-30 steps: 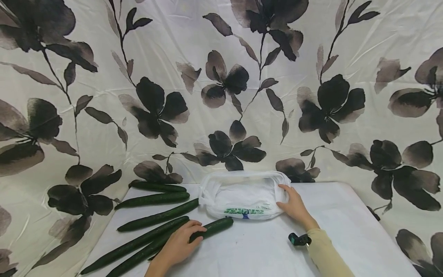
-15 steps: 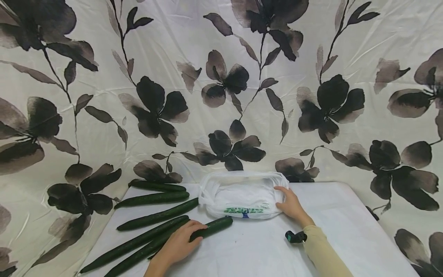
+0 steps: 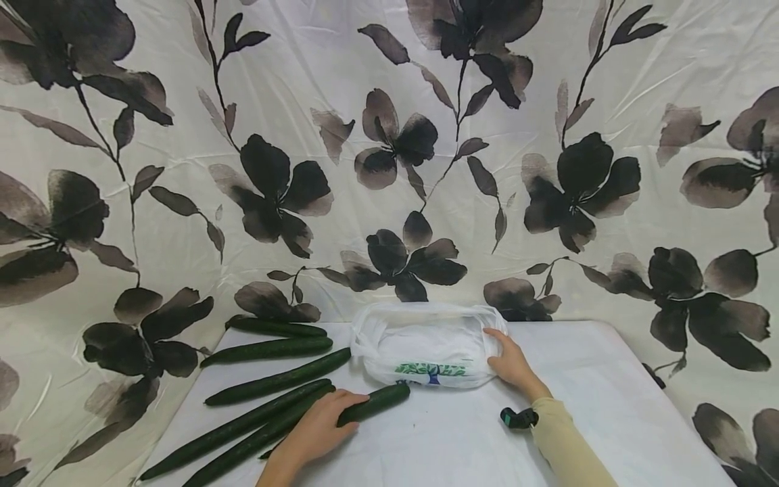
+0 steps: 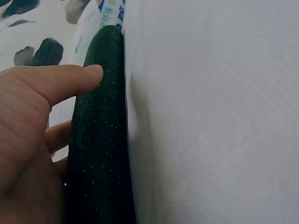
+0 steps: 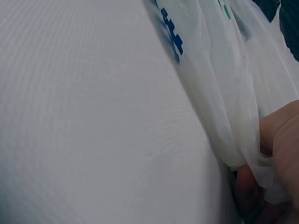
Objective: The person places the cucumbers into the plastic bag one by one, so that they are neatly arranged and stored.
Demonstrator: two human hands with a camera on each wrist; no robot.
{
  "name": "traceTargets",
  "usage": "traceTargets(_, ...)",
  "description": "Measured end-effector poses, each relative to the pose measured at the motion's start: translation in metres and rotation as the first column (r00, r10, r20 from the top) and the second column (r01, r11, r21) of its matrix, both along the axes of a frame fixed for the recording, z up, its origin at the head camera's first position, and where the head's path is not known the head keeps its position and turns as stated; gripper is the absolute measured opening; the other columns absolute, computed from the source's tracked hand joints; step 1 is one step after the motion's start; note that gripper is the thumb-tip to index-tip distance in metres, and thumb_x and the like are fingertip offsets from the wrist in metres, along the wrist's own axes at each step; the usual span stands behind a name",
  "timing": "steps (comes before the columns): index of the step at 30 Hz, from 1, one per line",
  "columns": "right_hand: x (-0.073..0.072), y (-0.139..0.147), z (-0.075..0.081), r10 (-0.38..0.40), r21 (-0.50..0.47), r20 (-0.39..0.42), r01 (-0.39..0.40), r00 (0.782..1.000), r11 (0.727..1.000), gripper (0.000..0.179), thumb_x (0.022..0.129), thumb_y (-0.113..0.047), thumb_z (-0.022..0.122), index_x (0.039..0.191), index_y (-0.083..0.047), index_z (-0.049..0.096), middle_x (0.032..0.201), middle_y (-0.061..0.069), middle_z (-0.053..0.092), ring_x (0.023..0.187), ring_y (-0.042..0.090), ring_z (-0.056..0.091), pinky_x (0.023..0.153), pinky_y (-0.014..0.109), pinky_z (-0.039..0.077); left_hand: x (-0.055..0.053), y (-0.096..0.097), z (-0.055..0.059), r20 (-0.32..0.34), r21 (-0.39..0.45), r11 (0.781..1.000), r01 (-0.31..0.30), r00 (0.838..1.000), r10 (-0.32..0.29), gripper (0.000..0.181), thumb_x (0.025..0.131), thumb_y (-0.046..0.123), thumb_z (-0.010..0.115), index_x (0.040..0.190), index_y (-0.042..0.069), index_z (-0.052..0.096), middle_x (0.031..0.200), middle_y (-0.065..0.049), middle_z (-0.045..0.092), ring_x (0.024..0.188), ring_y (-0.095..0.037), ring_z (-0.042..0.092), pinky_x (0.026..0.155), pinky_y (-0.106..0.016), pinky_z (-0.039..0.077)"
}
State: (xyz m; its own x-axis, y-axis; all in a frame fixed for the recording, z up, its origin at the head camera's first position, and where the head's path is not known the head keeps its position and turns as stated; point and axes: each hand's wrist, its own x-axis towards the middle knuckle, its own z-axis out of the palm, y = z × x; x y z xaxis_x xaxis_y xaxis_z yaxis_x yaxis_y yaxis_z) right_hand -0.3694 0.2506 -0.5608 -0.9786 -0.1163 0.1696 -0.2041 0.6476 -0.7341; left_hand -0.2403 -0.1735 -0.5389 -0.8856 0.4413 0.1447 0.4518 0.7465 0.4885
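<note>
My left hand (image 3: pixel 322 423) lies over a long dark green cucumber (image 3: pixel 386 399). In the left wrist view the thumb rests on one side of this cucumber (image 4: pixel 100 140) and the fingers curl behind it, partly hidden. A white plastic bag (image 3: pixel 426 345) with green and blue print lies with its mouth spread toward me. At the bag's right side my right hand (image 3: pixel 514 362) grips the rim. Seen from the right wrist, the bag's thin film (image 5: pixel 229 93) is bunched between thumb and fingers. The held cucumber's far tip lies just in front of the bag.
Several more cucumbers (image 3: pixel 268 348) lie fanned out on the left part of the white table (image 3: pixel 462 446). Behind the table hangs a floral cloth (image 3: pixel 341 223). A small black device (image 3: pixel 518 419) sits by my right wrist.
My right hand and the bag's right rim have shifted slightly left. My left hand has moved only a little on the cucumber.
</note>
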Motion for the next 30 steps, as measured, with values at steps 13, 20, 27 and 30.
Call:
traceTargets(13, -0.0033, -0.006, -0.0065, -0.039, 0.138, -0.018, 0.041, 0.999, 0.99, 0.066, 0.084, 0.005, 0.039, 0.15, -0.004, 0.034, 0.143, 0.028, 0.042, 0.129, 0.049, 0.039, 0.103, 0.061, 0.03, 0.0027, 0.0037, -0.0005, 0.035, -0.017, 0.999, -0.03, 0.999, 0.031, 0.051, 0.09, 0.029, 0.071, 0.138, 0.028, 0.055, 0.121, 0.004, 0.058, 0.111, -0.022, 0.055, 0.09, -0.049, 0.045)
traceTargets(20, -0.0022, -0.0069, -0.0042, -0.059, 0.11, 0.02, 0.057, 0.998, 0.992, 0.054, 0.097, -0.011, 0.041, 0.15, -0.002, 0.033, 0.147, 0.026, 0.037, 0.134, 0.047, 0.031, 0.108, 0.059, 0.024, 0.0031, 0.0051, -0.0007, 0.052, -0.026, 0.999, -0.029, 0.998, 0.031, 0.054, 0.089, 0.026, 0.071, 0.14, 0.032, 0.052, 0.121, 0.002, 0.057, 0.111, -0.023, 0.054, 0.09, -0.048, 0.046)
traceTargets(27, 0.0016, -0.0082, -0.0039, -0.054, 0.12, 0.009, 0.053, 0.998, 0.991, 0.093, 0.082, -0.045, 0.075, 0.152, -0.006, 0.029, 0.148, 0.027, 0.035, 0.131, 0.049, 0.035, 0.105, 0.061, 0.028, 0.0021, 0.0078, -0.001, 0.04, -0.049, 0.999, -0.013, 0.999, 0.015, 0.059, 0.085, 0.024, 0.076, 0.139, 0.031, 0.052, 0.112, 0.001, 0.058, 0.1, -0.023, 0.056, 0.083, -0.048, 0.046)
traceTargets(30, 0.0006, -0.0053, -0.0041, -0.027, 0.114, -0.015, 0.029, 1.0, 0.993, 0.096, 0.077, -0.039, 0.081, 0.152, -0.008, 0.03, 0.148, 0.027, 0.036, 0.131, 0.05, 0.036, 0.104, 0.062, 0.029, 0.0022, 0.0087, 0.0001, 0.046, -0.047, 0.999, -0.027, 0.999, 0.029, 0.061, 0.083, 0.023, 0.077, 0.138, 0.03, 0.052, 0.11, -0.001, 0.059, 0.1, -0.024, 0.056, 0.083, -0.048, 0.046)
